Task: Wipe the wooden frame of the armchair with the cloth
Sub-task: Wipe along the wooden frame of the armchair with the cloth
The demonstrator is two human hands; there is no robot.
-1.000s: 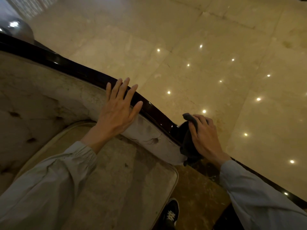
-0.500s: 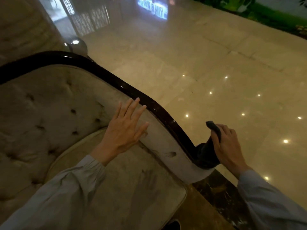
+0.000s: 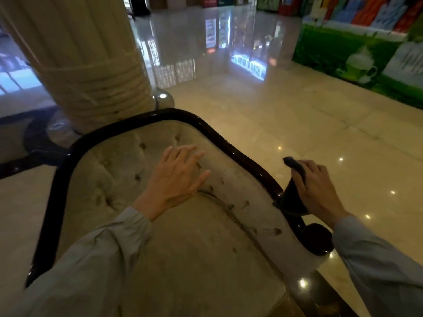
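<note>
Right hand (image 3: 317, 191) curled round a dark cloth (image 3: 293, 197), fingers folded over the top, one twisted corner of fabric poking up past the knuckles. Cloth bunched and hanging down beneath the grip, pressed against the wooden frame (image 3: 240, 154) of the armchair where the rail dips toward the arm. Dark, limp, matte, almost black in this light; weave too dim to make out.

Just below the grip, frame ending in a rounded, glossy scroll at the arm front. Away from the grip to the left, same rail climbing in a curve, arching over the top of the backrest and running down the far side. Very dark, highly polished, catching small highlights.

Inside the rail, pale beige tufted upholstery (image 3: 119, 177), buttoned and visibly grubby, with a seat cushion of the same fabric nearer the camera.

Left hand (image 3: 176, 177) well to the left of the grip, flat on the inner padding, fingers straight and slightly spread, holding nothing. Grey sleeves on both forearms.

Beyond the grip, shiny cream stone floor (image 3: 297, 115) dotted with reflected ceiling lights. Farther off, a fluted pale column (image 3: 87, 65) behind the chair back and a green printed wall panel (image 3: 357, 53) on the far right.
</note>
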